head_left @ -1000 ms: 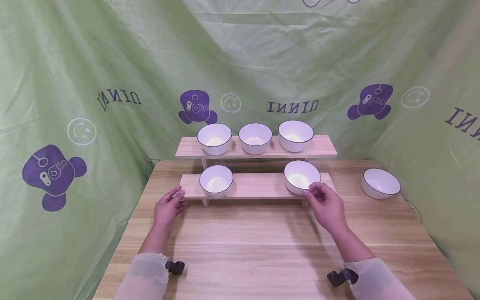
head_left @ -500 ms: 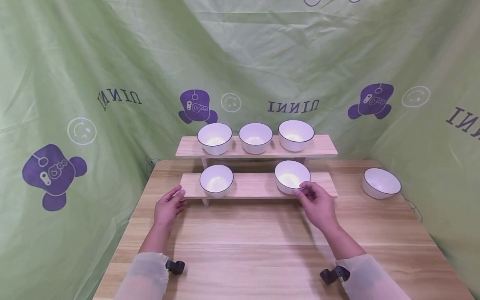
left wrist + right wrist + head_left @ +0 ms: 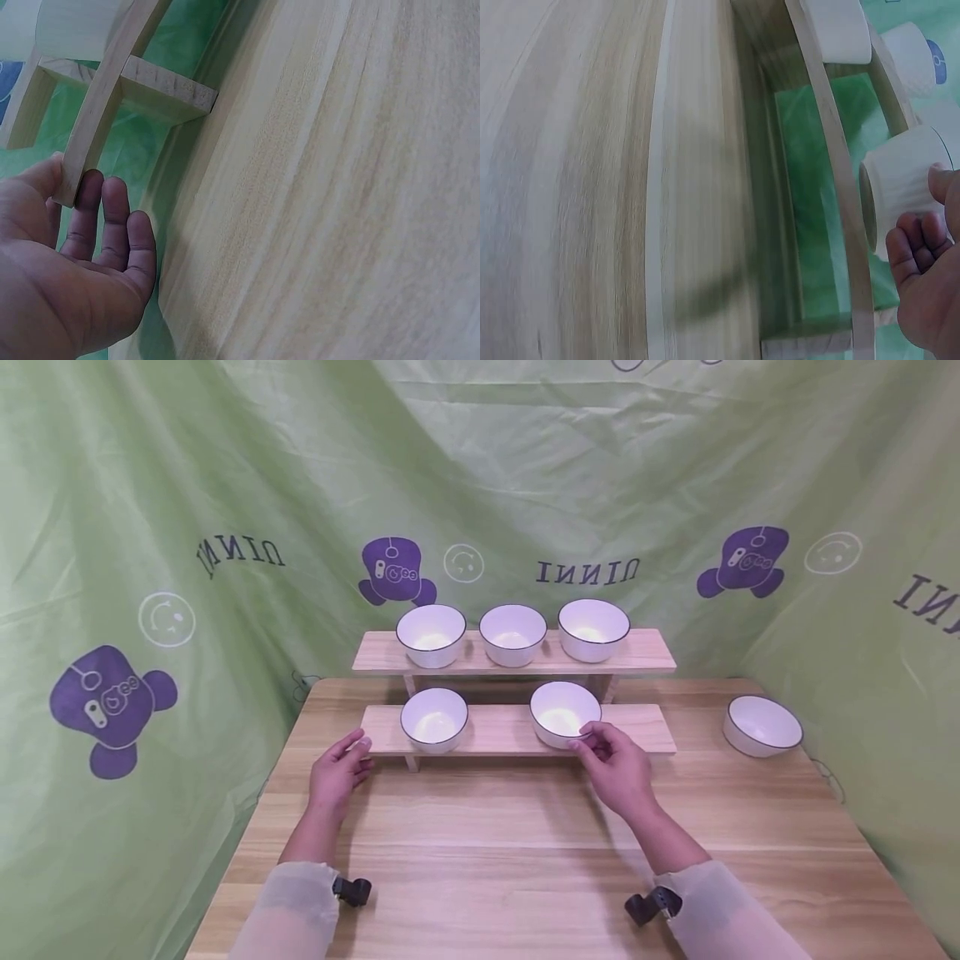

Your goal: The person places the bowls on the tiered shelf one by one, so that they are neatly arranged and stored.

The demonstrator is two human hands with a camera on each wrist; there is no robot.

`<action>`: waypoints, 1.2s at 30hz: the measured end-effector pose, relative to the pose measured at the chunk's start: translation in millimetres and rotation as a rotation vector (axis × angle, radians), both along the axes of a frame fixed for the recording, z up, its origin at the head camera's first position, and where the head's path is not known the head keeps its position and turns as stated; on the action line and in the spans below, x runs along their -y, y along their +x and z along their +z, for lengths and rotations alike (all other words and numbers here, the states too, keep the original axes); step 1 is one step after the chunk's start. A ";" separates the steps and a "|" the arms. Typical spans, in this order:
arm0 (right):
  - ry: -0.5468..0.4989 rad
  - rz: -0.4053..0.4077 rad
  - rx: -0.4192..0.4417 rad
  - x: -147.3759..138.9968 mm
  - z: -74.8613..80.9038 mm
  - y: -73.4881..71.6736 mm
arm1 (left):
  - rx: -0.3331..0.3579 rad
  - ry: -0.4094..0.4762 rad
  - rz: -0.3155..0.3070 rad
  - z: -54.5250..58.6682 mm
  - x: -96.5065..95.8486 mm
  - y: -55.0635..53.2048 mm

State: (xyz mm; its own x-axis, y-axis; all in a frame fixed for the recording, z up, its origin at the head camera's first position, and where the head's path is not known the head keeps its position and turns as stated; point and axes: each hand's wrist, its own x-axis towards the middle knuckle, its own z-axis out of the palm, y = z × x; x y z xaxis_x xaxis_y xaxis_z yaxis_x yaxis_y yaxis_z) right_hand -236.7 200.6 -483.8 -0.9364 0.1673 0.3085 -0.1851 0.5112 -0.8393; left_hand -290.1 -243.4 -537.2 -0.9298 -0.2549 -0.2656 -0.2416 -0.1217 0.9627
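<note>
In the head view, my right hand (image 3: 618, 768) pinches the near rim of a white dark-rimmed bowl (image 3: 564, 714) between thumb and fingers. The bowl is over the lower wooden shelf (image 3: 498, 731), right of its middle. The right wrist view shows part of the held bowl's (image 3: 904, 176) underside, beside the shelf board (image 3: 840, 161). A second white bowl (image 3: 434, 720) sits toward the lower shelf's left end. At that end, my left hand (image 3: 335, 777) grips the board's tip. In the left wrist view, the thumb and fingers lie on opposite sides of the board (image 3: 90, 142).
Behind and higher, the upper shelf (image 3: 637, 652) bears three white bowls, the middle one (image 3: 513, 635) among them. Another white bowl (image 3: 762, 727) stands on the table (image 3: 480, 860) at the far right. A green printed curtain (image 3: 480, 468) surrounds the table's back and sides.
My right hand has moved steadily left along the lower shelf with the pinched bowl, nearer the other bowl there. My left hand has stayed at the shelf's end.
</note>
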 end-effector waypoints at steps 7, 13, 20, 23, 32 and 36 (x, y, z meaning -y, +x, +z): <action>-0.015 0.033 -0.002 16.5 -1.1 -3.5 | -0.003 0.003 0.001 -0.7 0.9 0.9; -0.035 0.057 -0.013 30.6 -0.9 -4.8 | -0.004 0.012 0.013 -2.3 0.7 0.4; -0.050 0.074 -0.005 41.2 -0.6 -5.7 | -0.008 -0.005 0.008 -2.4 0.2 1.7; -0.039 0.075 0.001 44.7 -1.3 -6.3 | -0.006 -0.005 0.012 -2.6 -0.5 1.8; -0.037 0.079 0.007 55.1 -6.6 -9.2 | -0.001 -0.012 0.007 -3.8 -0.6 0.5; -0.046 0.093 0.007 59.5 -7.5 -10.9 | -0.004 -0.010 0.012 -3.5 -0.2 1.2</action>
State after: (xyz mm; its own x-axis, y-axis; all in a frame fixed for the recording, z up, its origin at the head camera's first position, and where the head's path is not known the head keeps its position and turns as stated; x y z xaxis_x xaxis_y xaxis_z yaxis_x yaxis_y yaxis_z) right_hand -247.6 141.1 -491.3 -0.9506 0.0936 0.2961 -0.2242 0.4529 -0.8629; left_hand -288.9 -243.3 -540.7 -0.9276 -0.2690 -0.2593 -0.2364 -0.1150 0.9648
